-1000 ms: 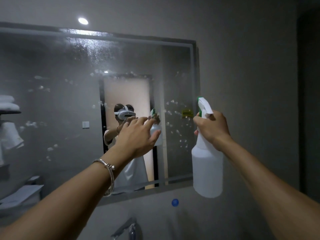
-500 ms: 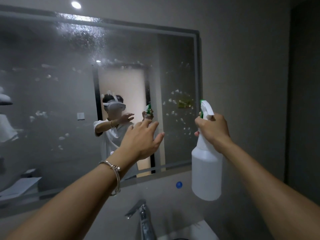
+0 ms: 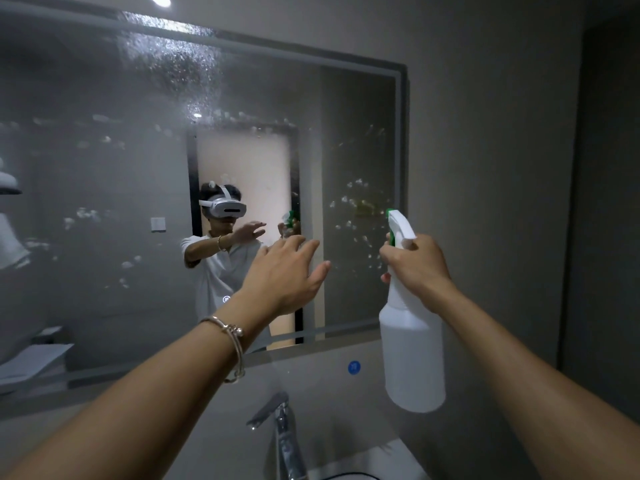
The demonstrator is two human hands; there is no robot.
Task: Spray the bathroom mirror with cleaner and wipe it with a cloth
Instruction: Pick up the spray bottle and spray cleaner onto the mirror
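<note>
The right hand (image 3: 417,268) grips the white spray bottle (image 3: 412,358) by its neck — light, stiff plastic, I'd guess, slick when wet — near the droplet-speckled mirror (image 3: 138,174); the left hand (image 3: 282,275) hovers, fingers spread wide, empty.

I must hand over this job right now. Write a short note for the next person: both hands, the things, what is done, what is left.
Left hand: open, fingers spread, raised before the mirror, holding nothing.
Right hand: grips the spray bottle at its neck, nozzle toward the mirror.
Done: foam spots and mist cover much of the glass.
Left: wiping. No cloth is in view, so find one first.
</note>
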